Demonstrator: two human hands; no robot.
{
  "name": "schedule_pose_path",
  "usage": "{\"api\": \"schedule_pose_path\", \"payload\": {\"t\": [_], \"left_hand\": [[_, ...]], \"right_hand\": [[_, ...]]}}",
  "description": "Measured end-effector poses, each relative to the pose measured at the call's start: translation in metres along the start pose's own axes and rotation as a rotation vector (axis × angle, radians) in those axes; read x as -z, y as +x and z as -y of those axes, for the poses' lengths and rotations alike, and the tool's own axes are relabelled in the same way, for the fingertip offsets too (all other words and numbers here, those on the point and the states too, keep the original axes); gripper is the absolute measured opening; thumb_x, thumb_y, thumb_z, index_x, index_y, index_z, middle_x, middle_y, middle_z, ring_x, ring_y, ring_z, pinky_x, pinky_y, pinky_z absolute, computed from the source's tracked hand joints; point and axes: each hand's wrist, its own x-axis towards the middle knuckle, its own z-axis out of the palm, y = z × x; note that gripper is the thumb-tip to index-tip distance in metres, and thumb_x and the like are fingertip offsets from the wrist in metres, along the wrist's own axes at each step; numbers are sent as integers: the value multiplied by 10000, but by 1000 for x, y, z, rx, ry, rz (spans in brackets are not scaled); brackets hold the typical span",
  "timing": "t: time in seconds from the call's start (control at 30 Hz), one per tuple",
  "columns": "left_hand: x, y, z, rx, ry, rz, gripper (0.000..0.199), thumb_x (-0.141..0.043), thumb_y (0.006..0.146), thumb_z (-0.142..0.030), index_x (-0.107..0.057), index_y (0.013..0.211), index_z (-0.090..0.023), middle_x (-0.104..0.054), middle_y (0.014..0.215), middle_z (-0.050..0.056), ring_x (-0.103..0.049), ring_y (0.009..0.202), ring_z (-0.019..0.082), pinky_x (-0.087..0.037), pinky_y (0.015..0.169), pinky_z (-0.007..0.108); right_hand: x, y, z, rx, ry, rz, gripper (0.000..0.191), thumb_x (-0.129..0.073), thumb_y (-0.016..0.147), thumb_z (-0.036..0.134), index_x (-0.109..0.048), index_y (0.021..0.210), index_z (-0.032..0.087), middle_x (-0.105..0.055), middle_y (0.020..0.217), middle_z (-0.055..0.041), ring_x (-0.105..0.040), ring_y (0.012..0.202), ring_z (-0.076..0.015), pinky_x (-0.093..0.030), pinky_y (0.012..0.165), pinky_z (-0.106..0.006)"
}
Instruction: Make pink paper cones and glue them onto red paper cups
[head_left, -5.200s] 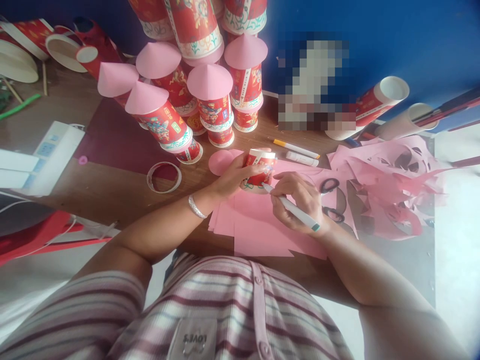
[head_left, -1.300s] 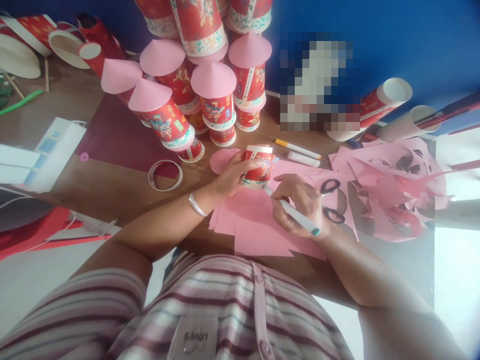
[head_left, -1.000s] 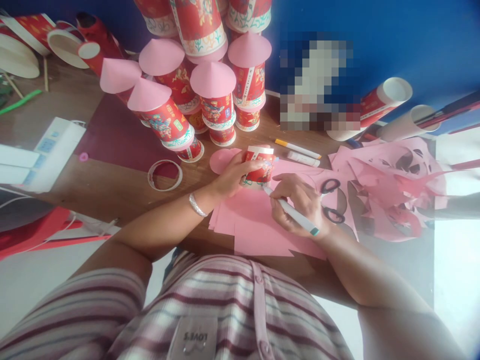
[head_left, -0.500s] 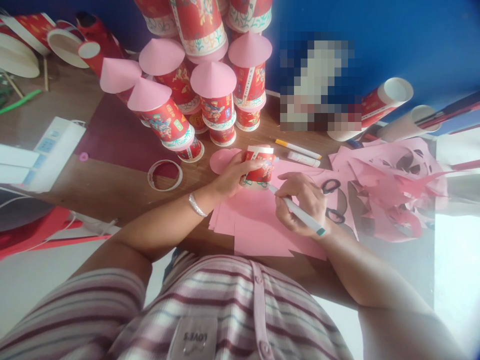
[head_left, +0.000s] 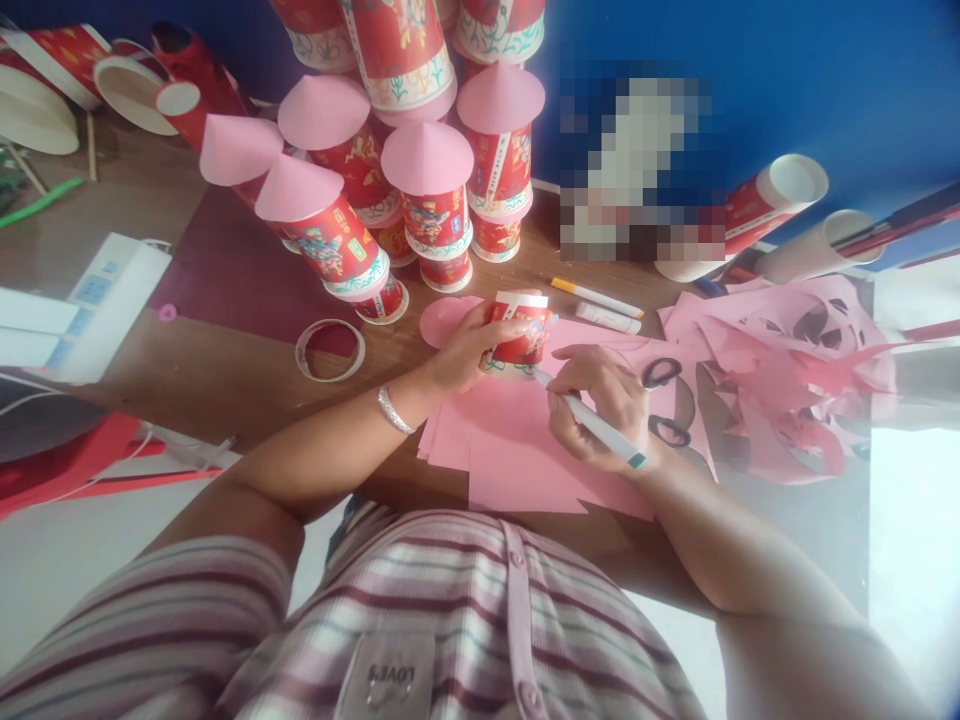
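My left hand is wrapped round a small red cup with green line drawings on its pale lower band. A white marker with a green end is held in my right hand, and its tip is at the cup's lower band. Under both hands lie pink paper sheets. Scissors with dark handles rest on the paper just beyond my right hand, partly hidden. A yellow-capped marker and a white tube lie behind the cup.
Several red cup towers with pink cone tops stand at the back. A tape roll lies left of my left hand. Pink paper scraps are heaped on the right, below upright red tubes. A white box sits far left.
My right hand and the marker have shifted very slightly left. The cup and my left hand look almost unmoved.
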Motion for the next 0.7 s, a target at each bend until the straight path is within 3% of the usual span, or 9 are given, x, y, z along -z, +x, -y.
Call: {"api": "schedule_pose_path", "payload": {"t": [0.3,0.7], "left_hand": [[1,0,1,-21,17,17,244,-704,897,-398,-723,848,-160,-716,775,48,-673,731,163,-560,688,281],[-1,0,-1,-8,-21,36,245,-704,901,-388,-726,946,-148,-715,768,52,-670,709,159,-549,674,277]], "right_hand": [[-2,-2,0,-2,-3,5,247,-579,814,62,-531,961,255,-565,724,22,-628,667,-198,-617,657,-383],[-2,0,3,14,9,-12,276,-580,800,47,-537,963,264,-550,705,32,-608,622,-188,-632,678,-393]]}}
